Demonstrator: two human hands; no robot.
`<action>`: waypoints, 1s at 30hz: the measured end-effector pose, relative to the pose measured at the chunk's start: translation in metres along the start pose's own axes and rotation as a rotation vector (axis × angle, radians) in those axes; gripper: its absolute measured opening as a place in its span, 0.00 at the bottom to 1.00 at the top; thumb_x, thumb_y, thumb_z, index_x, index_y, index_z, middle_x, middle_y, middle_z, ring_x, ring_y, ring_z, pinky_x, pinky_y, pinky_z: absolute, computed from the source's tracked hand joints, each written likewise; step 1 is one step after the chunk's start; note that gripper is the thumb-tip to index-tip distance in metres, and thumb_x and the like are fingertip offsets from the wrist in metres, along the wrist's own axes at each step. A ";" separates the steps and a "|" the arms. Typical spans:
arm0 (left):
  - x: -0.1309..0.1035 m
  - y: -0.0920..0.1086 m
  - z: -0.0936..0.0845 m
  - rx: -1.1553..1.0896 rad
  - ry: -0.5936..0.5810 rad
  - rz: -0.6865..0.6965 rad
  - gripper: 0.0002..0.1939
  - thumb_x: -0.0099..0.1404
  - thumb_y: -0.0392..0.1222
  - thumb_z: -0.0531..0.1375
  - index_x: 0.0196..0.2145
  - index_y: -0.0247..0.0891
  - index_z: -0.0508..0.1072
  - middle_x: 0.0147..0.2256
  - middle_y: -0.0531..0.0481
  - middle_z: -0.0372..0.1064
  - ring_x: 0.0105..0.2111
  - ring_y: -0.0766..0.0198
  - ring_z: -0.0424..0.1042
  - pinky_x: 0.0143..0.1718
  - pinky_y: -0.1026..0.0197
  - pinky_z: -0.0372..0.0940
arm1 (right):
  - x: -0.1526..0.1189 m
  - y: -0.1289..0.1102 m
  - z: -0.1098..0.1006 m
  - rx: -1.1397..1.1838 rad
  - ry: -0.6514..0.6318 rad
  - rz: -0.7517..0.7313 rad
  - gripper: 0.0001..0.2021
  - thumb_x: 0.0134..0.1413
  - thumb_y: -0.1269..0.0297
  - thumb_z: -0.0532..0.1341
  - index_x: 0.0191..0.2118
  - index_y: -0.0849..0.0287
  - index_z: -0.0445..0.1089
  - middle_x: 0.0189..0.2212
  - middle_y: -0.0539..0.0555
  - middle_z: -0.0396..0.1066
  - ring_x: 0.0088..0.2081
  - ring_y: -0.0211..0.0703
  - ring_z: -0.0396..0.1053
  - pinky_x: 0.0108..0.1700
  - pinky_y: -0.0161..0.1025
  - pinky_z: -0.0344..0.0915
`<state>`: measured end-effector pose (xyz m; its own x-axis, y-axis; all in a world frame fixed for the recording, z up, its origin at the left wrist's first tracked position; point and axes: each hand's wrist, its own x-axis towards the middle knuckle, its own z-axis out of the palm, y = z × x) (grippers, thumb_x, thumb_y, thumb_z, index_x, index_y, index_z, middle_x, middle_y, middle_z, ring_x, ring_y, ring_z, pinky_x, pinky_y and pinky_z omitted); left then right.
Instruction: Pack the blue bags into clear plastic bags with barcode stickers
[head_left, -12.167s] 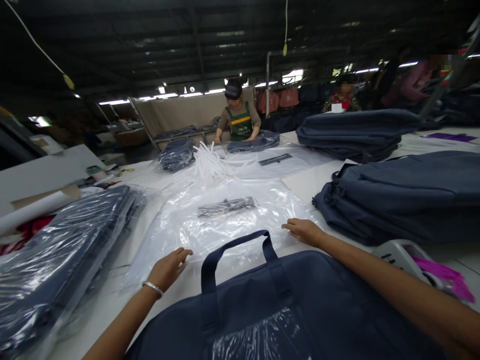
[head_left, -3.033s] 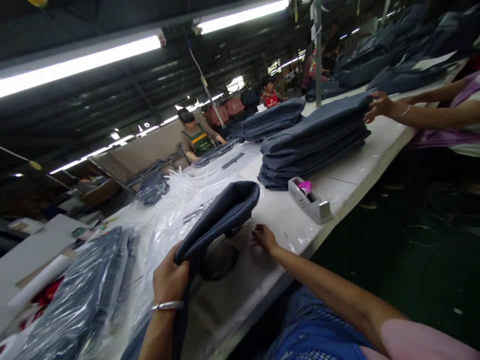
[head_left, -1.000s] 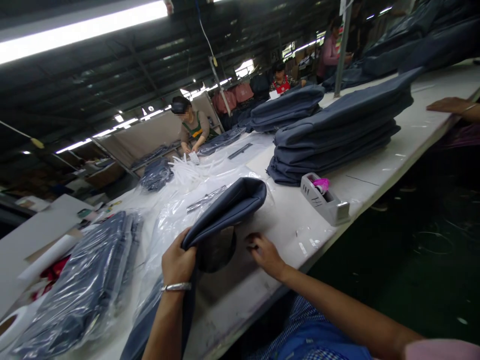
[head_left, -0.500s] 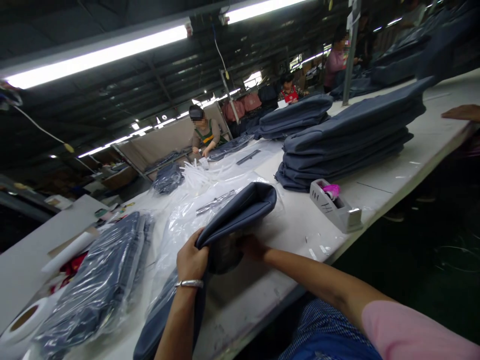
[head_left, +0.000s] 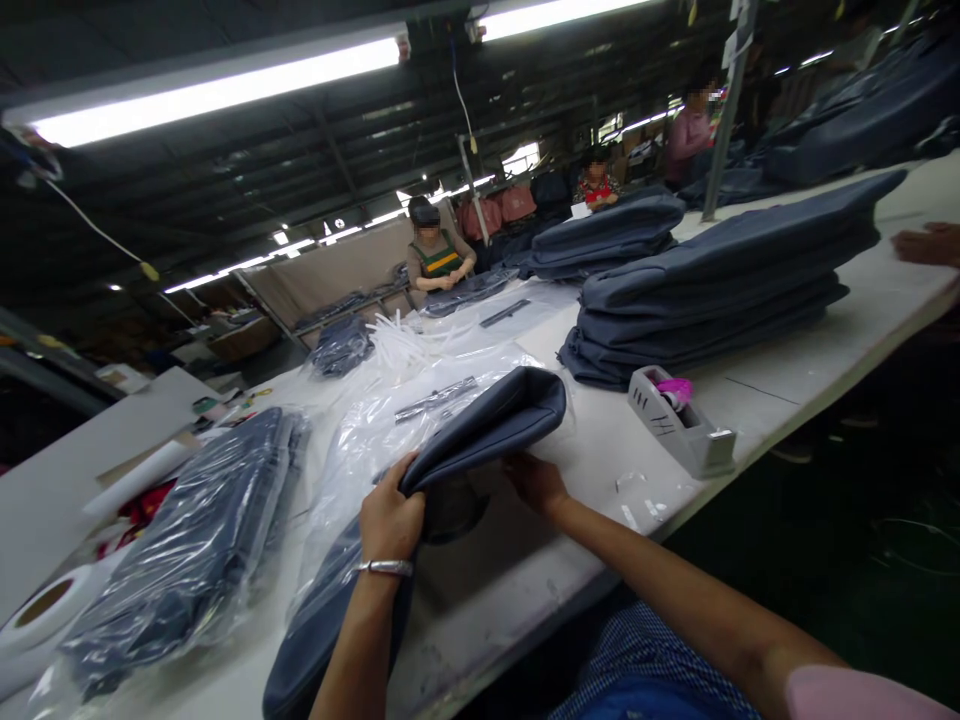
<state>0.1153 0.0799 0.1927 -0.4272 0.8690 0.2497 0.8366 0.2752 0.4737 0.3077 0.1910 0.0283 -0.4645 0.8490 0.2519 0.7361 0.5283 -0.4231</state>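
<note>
1. At lower centre, the left hand (head_left: pixel 391 520) is gripping a folded navy bag (head_left: pixel 495 425), which is resting partly on the bench (head_left: pixel 780 350) and rising towards mid-frame.
2. The right hand (head_left: pixel 538 485) is reaching beneath the bag's raised end; its grip is not showing clearly, so whether it is closing on anything cannot be told.
3. As for progress, wrapped bags (head_left: pixel 195 540) are lying in clear plastic at lower left, while a bare stack (head_left: pixel 712 270) is sitting at right of centre. The gripped bag's visible outside is showing no plastic.
4. Clear plastic sleeves (head_left: pixel 360 430) are spreading just behind it, and a grey tape dispenser (head_left: pixel 679 430) is standing right of the right hand.
5. Shadow is obscuring the right fingertips and a dark rounded part (head_left: pixel 450 510) under the fold. The left forearm is covering some of the bag, and the right edge is cutting off a co-worker's hand (head_left: pixel 926 245).
</note>
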 end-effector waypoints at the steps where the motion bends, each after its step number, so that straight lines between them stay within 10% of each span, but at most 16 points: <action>1: 0.000 0.000 0.000 -0.007 0.001 0.003 0.27 0.55 0.36 0.58 0.53 0.49 0.72 0.46 0.52 0.76 0.48 0.53 0.73 0.50 0.55 0.66 | 0.002 0.002 -0.003 -0.009 0.014 0.025 0.19 0.67 0.60 0.49 0.56 0.57 0.67 0.54 0.60 0.70 0.50 0.53 0.70 0.45 0.44 0.68; 16: -0.001 0.001 0.001 -0.021 0.006 0.018 0.27 0.54 0.35 0.58 0.52 0.50 0.72 0.45 0.53 0.76 0.46 0.54 0.74 0.48 0.56 0.66 | 0.018 0.004 0.006 -0.069 -0.006 0.085 0.18 0.64 0.71 0.50 0.53 0.55 0.71 0.52 0.60 0.72 0.49 0.54 0.71 0.46 0.43 0.67; 30: -0.003 0.001 0.000 -0.019 -0.001 0.011 0.27 0.54 0.35 0.57 0.52 0.51 0.72 0.44 0.54 0.76 0.46 0.55 0.74 0.48 0.56 0.66 | 0.014 -0.029 0.009 -0.029 0.009 0.030 0.19 0.68 0.61 0.46 0.55 0.58 0.68 0.48 0.61 0.73 0.46 0.52 0.71 0.46 0.43 0.66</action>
<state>0.1173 0.0778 0.1920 -0.4179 0.8721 0.2545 0.8345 0.2577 0.4870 0.2754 0.1878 0.0365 -0.4381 0.8643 0.2471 0.7634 0.5029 -0.4053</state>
